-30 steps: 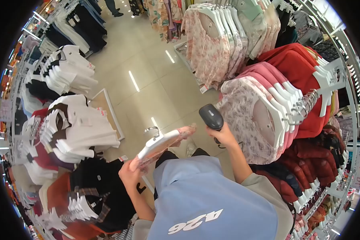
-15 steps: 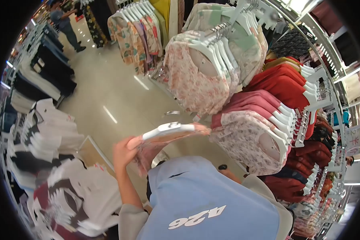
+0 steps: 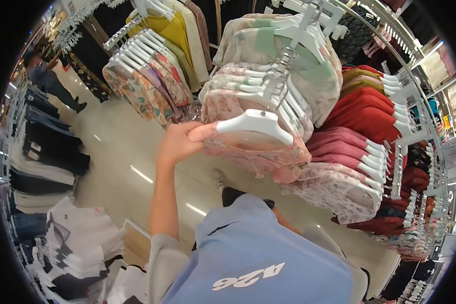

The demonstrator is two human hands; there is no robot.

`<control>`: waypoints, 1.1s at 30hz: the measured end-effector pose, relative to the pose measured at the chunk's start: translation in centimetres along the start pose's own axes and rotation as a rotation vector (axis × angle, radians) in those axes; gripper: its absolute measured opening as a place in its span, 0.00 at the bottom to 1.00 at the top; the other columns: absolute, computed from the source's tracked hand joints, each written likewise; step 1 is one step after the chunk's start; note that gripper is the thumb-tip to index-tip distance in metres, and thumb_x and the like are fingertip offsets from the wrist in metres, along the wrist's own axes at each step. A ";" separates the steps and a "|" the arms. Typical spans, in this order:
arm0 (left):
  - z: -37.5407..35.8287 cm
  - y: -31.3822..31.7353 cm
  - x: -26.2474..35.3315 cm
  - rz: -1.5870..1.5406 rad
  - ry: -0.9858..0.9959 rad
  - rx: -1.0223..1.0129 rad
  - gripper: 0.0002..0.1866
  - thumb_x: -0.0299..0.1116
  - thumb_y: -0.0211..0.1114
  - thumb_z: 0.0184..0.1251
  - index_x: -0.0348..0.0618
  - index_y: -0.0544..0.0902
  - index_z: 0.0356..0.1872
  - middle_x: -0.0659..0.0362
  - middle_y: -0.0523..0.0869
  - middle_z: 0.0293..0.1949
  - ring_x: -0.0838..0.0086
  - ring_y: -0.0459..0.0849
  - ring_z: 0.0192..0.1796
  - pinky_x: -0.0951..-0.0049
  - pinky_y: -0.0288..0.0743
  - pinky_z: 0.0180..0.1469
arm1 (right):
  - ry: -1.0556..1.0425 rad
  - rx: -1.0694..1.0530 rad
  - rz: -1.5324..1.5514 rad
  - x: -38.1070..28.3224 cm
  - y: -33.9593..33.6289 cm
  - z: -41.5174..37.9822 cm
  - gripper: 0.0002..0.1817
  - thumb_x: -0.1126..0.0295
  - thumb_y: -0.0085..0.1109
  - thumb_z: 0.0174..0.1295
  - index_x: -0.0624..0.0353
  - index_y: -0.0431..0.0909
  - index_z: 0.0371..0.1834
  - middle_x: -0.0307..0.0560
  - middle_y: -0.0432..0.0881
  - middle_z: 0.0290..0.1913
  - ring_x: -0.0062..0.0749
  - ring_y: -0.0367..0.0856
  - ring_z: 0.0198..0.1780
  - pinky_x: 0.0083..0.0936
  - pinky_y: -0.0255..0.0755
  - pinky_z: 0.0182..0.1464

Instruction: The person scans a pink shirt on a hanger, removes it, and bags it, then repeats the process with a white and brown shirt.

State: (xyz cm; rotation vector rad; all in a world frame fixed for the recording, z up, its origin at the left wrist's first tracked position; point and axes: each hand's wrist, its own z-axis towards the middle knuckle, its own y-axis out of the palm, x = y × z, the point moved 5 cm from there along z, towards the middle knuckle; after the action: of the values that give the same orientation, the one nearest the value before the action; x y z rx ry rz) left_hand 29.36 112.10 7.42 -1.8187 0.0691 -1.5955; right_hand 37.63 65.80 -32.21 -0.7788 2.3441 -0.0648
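My left hand (image 3: 180,143) is closed round the left end of a white hanger (image 3: 251,121), gripping the shoulder of a pink floral top (image 3: 253,158) on it. The top hangs below the hanger, held out in front of a rack of similar floral tops (image 3: 233,76). The hanger's upper part overlaps the front garments of that rack in this view. Of my right arm only a forearm (image 3: 283,219) shows, low beside the blue vest (image 3: 258,248), with a black band at the wrist. My right hand is hidden.
Pink tops (image 3: 339,144) and red tops (image 3: 359,109) hang to the right, with a grey floral top (image 3: 329,190) in front. White shirts (image 3: 81,228) fill a rack at lower left, dark trousers (image 3: 55,144) behind. Another person (image 3: 55,81) stands far left in the aisle.
My left hand has lifted the hanger and the pink floral top up and forward, from near my body to the front of the floral rack. The view has shifted too.
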 end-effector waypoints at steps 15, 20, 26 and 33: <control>10.5 1.6 -5.3 0.114 0.348 0.005 0.15 0.29 0.68 0.38 0.46 0.84 0.34 0.57 0.84 0.32 0.60 0.83 0.37 0.64 0.76 0.39 | 0.133 -0.071 -0.038 -7.2 12.7 9.3 0.14 0.67 0.64 0.48 0.68 0.78 0.32 0.49 0.79 0.24 0.34 0.78 0.23 0.32 0.71 0.25; 11.0 1.1 -7.0 0.136 0.318 0.116 0.23 0.29 0.69 0.37 0.46 0.82 0.42 0.56 0.81 0.46 0.60 0.78 0.49 0.61 0.70 0.54 | 0.124 -0.286 -0.224 -9.5 19.8 4.5 0.14 0.66 0.64 0.48 0.68 0.78 0.32 0.49 0.79 0.25 0.34 0.78 0.24 0.32 0.71 0.26; 5.5 -3.9 -15.0 0.024 -0.011 0.293 0.23 0.33 0.67 0.50 0.46 0.77 0.52 0.53 0.80 0.47 0.59 0.79 0.49 0.62 0.73 0.51 | 0.038 -0.342 -0.404 -13.2 21.5 2.2 0.15 0.66 0.64 0.49 0.68 0.78 0.32 0.48 0.79 0.26 0.33 0.78 0.25 0.32 0.71 0.27; -15.7 -6.6 -35.0 0.096 -0.486 0.215 0.16 0.37 0.63 0.56 0.41 0.81 0.44 0.52 0.86 0.35 0.62 0.84 0.39 0.64 0.78 0.43 | -0.182 -0.490 -0.652 -18.1 34.1 -1.0 0.15 0.64 0.63 0.50 0.68 0.78 0.33 0.47 0.80 0.27 0.32 0.78 0.27 0.31 0.71 0.29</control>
State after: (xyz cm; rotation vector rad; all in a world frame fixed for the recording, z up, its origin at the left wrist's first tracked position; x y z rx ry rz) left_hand 4.45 126.36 -18.95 -1.9448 -0.2249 -1.0179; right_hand 30.36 103.64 -29.17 -1.6876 1.8604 0.2993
